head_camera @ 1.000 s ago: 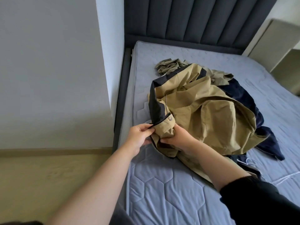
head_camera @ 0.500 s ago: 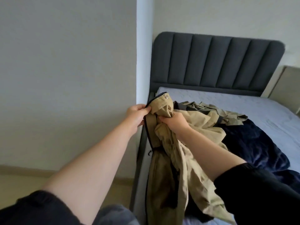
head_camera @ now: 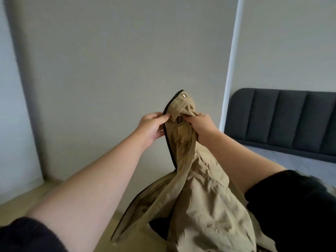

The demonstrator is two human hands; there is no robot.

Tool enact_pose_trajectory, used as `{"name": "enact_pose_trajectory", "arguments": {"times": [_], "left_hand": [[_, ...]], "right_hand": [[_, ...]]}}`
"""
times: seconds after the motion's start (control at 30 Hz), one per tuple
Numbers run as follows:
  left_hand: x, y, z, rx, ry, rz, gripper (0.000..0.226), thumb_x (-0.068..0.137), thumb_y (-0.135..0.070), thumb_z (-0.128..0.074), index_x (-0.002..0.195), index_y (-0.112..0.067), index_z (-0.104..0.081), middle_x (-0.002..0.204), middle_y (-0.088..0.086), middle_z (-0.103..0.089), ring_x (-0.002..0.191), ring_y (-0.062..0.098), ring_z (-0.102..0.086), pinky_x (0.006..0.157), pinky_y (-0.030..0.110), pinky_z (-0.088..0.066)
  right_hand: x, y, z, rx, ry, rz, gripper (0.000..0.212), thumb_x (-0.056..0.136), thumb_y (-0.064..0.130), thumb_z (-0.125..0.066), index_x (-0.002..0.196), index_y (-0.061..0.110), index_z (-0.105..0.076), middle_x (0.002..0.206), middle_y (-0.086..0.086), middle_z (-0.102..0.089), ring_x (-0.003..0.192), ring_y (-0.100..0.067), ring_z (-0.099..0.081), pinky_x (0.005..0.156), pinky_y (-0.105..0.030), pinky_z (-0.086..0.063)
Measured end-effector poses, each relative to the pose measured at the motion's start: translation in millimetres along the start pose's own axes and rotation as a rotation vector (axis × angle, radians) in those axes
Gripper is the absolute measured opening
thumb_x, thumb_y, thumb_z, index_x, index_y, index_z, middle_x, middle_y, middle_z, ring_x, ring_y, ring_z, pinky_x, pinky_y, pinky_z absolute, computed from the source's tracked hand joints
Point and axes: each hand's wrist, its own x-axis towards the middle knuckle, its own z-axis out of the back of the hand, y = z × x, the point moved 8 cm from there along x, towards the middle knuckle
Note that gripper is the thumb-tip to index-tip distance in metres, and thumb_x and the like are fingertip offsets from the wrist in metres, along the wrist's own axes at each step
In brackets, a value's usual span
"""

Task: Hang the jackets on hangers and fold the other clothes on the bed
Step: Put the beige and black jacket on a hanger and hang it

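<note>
While it hangs at centre frame, the tan jacket (head_camera: 200, 197) is held up in the air by both hands, its top corner w/ a metal snap (head_camera: 184, 95) poking above them and the rest draping down to the bottom edge, right of centre; the lower end runs out of frame, so can't tell if it rests on anything. A black zip edge (head_camera: 169, 142) runs down its left side. The left hand (head_camera: 152, 126), centre-left, pinches that edge betw. thumb and fingers (head_camera: 163, 117). The right hand (head_camera: 200, 126), just beside it, has its fingers (head_camera: 190, 119) curled tight round a bunched handful of fabric. Both forearms are bare, w/ black sleeves (head_camera: 27, 235) at the lower corners. Behind, a plain grey wall (head_camera: 109, 60) fills the upper left and centre. At mid-right sit the dark padded headboard (head_camera: 281, 120) and a strip of the bed (head_camera: 291, 160), grey mattress showing. Pale floor (head_camera: 27, 195) at lower left.
</note>
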Motion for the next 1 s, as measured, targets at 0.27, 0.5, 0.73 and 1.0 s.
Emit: {"name": "enact_pose_trajectory", "arguments": {"times": [0.27, 0.5, 0.73, 1.0], "left_hand": [[-39, -79, 87, -0.012, -0.047, -0.021, 0.016, 0.094, -0.026, -0.055, 0.091, -0.014, -0.065, 0.075, 0.000, -0.071, 0.067, 0.013, -0.068, 0.060, 0.023, -0.054], [-61, -119, 147, 0.248, -0.105, -0.017, 0.022, 0.099, -0.029, -0.045, 0.104, -0.018, -0.064, 0.104, 0.008, -0.067, 0.099, 0.022, -0.059, 0.094, 0.038, -0.047], [-78, -119, 151, 0.530, 0.065, 0.106, 0.012, 0.095, -0.013, -0.055, 0.100, -0.011, -0.065, 0.094, 0.006, -0.070, 0.089, 0.020, -0.065, 0.088, 0.033, -0.052], [-76, -133, 157, 0.797, -0.145, -0.061, 0.004, 0.084, -0.010, -0.070, 0.084, -0.012, -0.067, 0.081, 0.002, -0.069, 0.079, 0.019, -0.066, 0.080, 0.030, -0.054]], "right_hand": [[-18, 73, -111, 0.130, 0.149, 0.149, 0.008, 0.084, 0.002, -0.067, 0.080, 0.009, -0.068, 0.078, -0.007, -0.069, 0.068, -0.019, -0.067, 0.062, -0.024, -0.057], [-45, 109, -177, 0.128, 0.312, 0.209, 0.015, 0.082, 0.002, -0.069, 0.070, 0.009, -0.064, 0.068, -0.004, -0.065, 0.060, -0.015, -0.061, 0.060, -0.023, -0.054], [-47, 109, -183, 0.093, 0.251, 0.194, 0.014, 0.079, 0.003, -0.071, 0.091, -0.005, -0.068, 0.079, -0.013, -0.066, 0.067, -0.021, -0.062, 0.070, -0.034, -0.057], [-39, 79, -182, -0.107, 0.302, 0.084, 0.028, 0.090, 0.030, -0.065, 0.102, 0.004, -0.065, 0.092, -0.007, -0.067, 0.085, -0.021, -0.065, 0.076, -0.032, -0.056]]}}
